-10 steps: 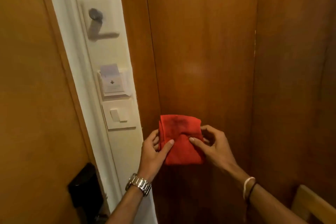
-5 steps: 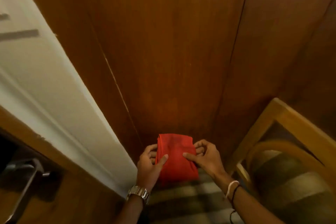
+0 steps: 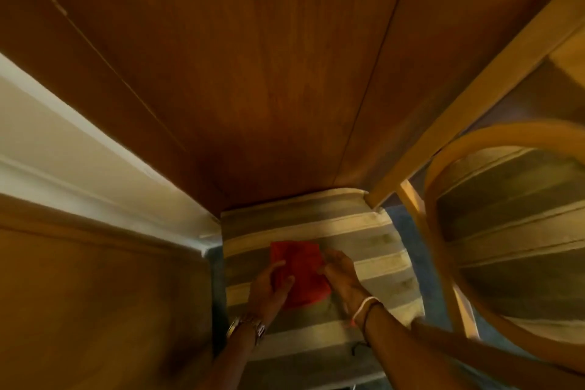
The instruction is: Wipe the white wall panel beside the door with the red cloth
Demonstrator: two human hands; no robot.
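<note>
**Cloth folded, wall yet to be wiped**

Two hands hold the red cloth (image 3: 299, 272) low over a striped cushion (image 3: 373, 231), well apart from the white panel (image 3: 79, 149) running along the left. The left hand (image 3: 269, 286) pinches the cloth's left edge, thumb on top; the right hand (image 3: 340, 275) closes its fingers on the right edge. Both forearms reach forward from the near edge, wrists level, a watch (image 3: 248, 326) on the left. By the look of it, no wiping has begun; the whole panel remains.
</note>
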